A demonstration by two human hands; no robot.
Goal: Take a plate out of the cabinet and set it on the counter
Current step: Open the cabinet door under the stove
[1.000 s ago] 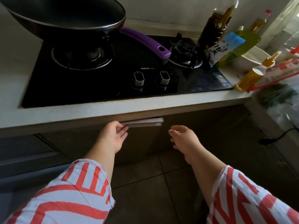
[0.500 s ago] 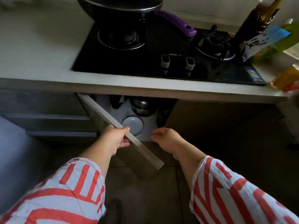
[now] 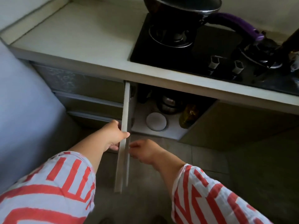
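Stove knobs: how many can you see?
2. Both stand side by side at the front of the black cooktop, between its burners: the left knob and the right knob. Nothing suggests more are hidden.

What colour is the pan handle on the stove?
Purple, on the pan handle, seen in the head view.

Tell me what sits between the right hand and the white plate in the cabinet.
In the head view, nothing blocks it: only the front of the white cabinet shelf lies between the right hand and the plate. The open door stands left of that path.
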